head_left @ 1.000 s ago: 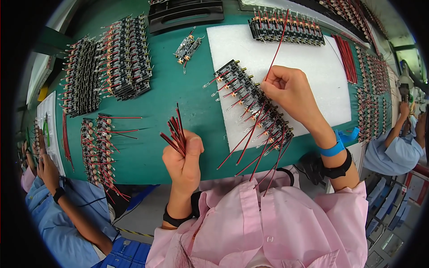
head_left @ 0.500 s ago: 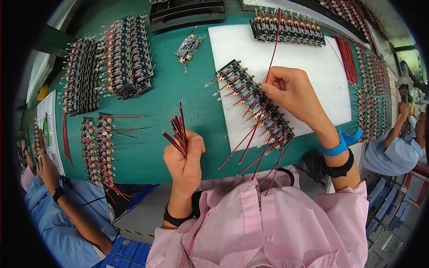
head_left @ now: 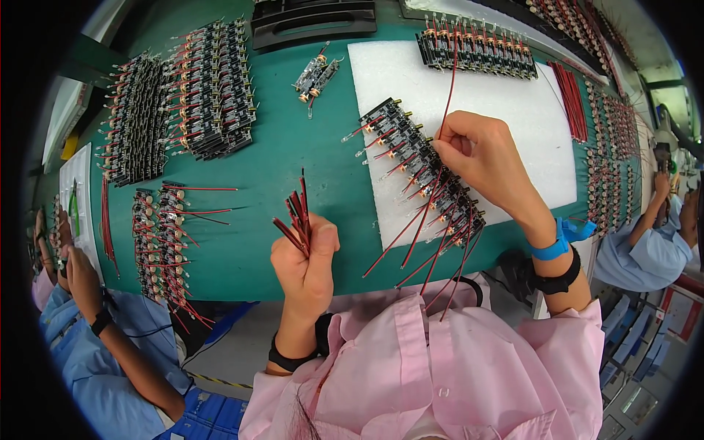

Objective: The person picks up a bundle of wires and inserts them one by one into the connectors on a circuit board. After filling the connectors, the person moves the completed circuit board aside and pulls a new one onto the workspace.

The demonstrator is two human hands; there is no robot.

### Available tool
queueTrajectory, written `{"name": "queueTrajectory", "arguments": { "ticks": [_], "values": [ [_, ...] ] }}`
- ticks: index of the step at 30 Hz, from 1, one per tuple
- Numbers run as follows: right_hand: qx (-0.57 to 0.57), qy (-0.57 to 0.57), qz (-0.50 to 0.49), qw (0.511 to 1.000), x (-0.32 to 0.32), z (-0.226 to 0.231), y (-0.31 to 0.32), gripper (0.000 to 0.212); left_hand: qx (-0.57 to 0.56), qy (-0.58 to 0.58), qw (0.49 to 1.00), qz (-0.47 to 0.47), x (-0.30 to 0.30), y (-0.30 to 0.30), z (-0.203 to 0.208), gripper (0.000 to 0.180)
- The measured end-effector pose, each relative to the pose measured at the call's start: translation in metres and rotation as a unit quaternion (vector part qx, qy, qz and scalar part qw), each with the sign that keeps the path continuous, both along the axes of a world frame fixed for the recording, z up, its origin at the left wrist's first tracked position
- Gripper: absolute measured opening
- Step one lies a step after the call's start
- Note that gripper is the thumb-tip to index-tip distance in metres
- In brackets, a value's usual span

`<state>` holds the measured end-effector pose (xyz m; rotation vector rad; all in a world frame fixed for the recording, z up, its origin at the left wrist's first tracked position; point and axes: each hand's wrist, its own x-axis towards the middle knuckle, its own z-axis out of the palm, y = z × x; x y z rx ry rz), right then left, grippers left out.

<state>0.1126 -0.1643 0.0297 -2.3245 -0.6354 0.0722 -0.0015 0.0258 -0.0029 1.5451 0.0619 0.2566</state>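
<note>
Left hand: at the near side of the table, the left hand (head_left: pixel 304 260) has its grip closed around a fanned bundle of thin red-and-black wires (head_left: pixel 298 216), held upright above the green-topped table (head_left: pixel 282 147).
Trailing wires: long red-and-black leads (head_left: pixel 393 244) fan from the board row toward the pink shirt (head_left: pixel 411 352), some passing the table's near edge; they could snag on the shirt or cross and tangle if the row shifts.
Board row: the diagonal row of black circuit boards with clear-tipped parts (head_left: pixel 419 167) lies on a white foam sheet (head_left: pixel 528 125), running from far left to near right.
Right hand: the right hand (head_left: pixel 480 150), beside the row's right edge, has its grip pinched on a single slender red-and-black wire (head_left: pixel 449 95) standing up from the fingers; a loose pinch could let it slip or spring aside.
Far row: a second straight row of black boards (head_left: pixel 477 55) sits at the sheet's far edge.
Hard to see: the pinched wire's lower end is hidden by the fingers; whether it touches a board cannot be told.
</note>
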Motion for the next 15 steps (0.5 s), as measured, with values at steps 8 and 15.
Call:
{"name": "queueTrajectory", "arguments": {
  "ticks": [8, 15],
  "values": [
    [-0.025, -0.039, 0.030, 0.999, 0.0013, 0.0039, 0.0001, 0.009, -0.004, -0.006, 1.000, 0.015, 0.0006, 0.0002, -0.0004, 0.024],
    [-0.087, -0.095, 0.061, 0.990, 0.0021, 0.0076, -0.0004, 0.007, -0.004, -0.013, 0.999, 0.045, -0.0007, -0.0008, -0.0002, 0.025]
  ]
}}
